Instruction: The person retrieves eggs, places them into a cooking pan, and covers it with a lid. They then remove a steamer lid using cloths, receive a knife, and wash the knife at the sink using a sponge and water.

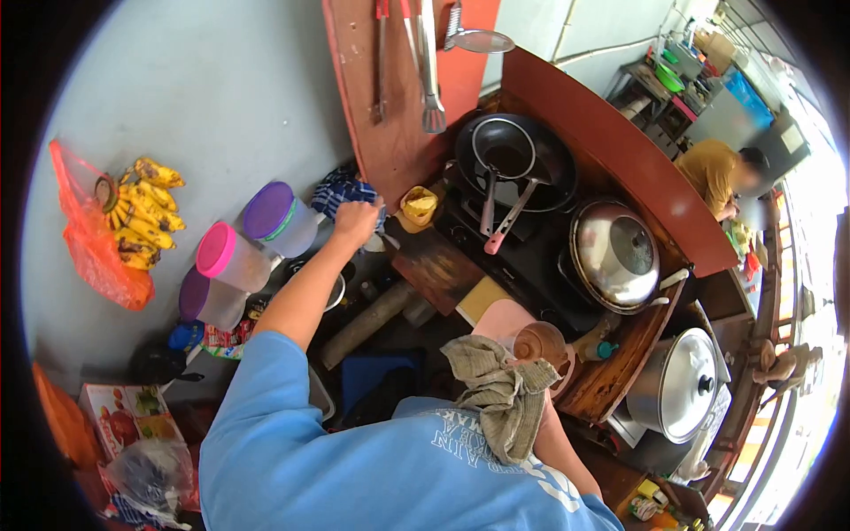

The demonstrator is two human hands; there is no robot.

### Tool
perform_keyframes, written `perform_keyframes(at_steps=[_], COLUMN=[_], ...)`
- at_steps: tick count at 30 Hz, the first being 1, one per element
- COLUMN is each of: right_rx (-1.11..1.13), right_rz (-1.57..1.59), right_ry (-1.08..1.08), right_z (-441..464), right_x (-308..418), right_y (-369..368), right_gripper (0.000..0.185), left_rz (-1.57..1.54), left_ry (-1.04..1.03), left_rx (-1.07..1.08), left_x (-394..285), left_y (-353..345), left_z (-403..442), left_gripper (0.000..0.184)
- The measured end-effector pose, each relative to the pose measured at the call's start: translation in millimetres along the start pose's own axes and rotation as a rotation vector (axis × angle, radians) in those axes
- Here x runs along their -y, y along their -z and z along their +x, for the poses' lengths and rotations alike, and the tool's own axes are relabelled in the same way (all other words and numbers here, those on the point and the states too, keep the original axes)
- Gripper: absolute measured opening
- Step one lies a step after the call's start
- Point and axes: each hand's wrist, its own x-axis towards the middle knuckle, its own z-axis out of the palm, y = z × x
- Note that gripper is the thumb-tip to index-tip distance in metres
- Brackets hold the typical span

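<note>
My left hand [358,223] reaches out with its fingers curled closed, beside a dark blue checked cloth [342,193]. What lies inside the fingers, if anything, is hidden. A yellow food piece in a small wrapper [419,204] sits just right of it. My right forearm [567,451] runs up to a crumpled grey-brown cloth [505,389], which covers my right hand. Its fingers do not show, so its grip cannot be seen. Just beyond that cloth stands a clear pinkish container [537,347], by a pink board [503,319].
A black stove [469,234] carries a wok [553,150] with a strainer, and a lidded pan [615,252]. A large lidded pot [677,385] stands right. Plastic jars [232,252] and bananas [146,212] are left. Another person [708,177] bends over at the far right.
</note>
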Motion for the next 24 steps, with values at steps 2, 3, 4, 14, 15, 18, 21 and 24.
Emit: perform_keyframes(at_steps=[2,3,4,14,15,18,21,24], right_rx=[-0.087,-0.114,-0.132,-0.188,-0.186,-0.182,-0.169,-0.113], right_rz=[0.027,0.047,0.062,0.113,0.120,0.126,0.128,0.091], right_ry=[0.041,0.051,0.061,0.131,0.130,0.129,0.114,0.059], right_z=[1.9,6.6,7.1,-8.8,-12.2,-25.8,-42.6,-64.7], right_x=[8.2,15.4,18.4,30.0,28.9,25.5,20.0,17.8], right_y=[4.8,1.2,1.3,6.3,7.6,7.8,6.0,-12.3], right_gripper=[0.045,0.045,0.045,0.045,0.045,0.045,0.045,0.046], left_rz=[0.081,0.081,0.126,-0.890,-1.298,-1.311,-1.224,-1.326], left_ry=[0.089,0.069,0.035,0.656,0.637,0.521,0.544,0.164], left_rx=[0.020,0.024,0.077,-0.795,-0.957,-1.250,-1.348,-1.451], left_x=[2.0,7.3,14.0,109.5,115.1,131.9,103.8,55.9], left_y=[-19.3,-30.7,-41.5,42.2,57.9,93.3,152.5,199.4], left_z=[19.0,29.7,38.6,44.9,45.9,45.6,18.4,-29.6], left_gripper=[0.026,0.026,0.028,0.011,0.010,0.010,0.021,0.041])
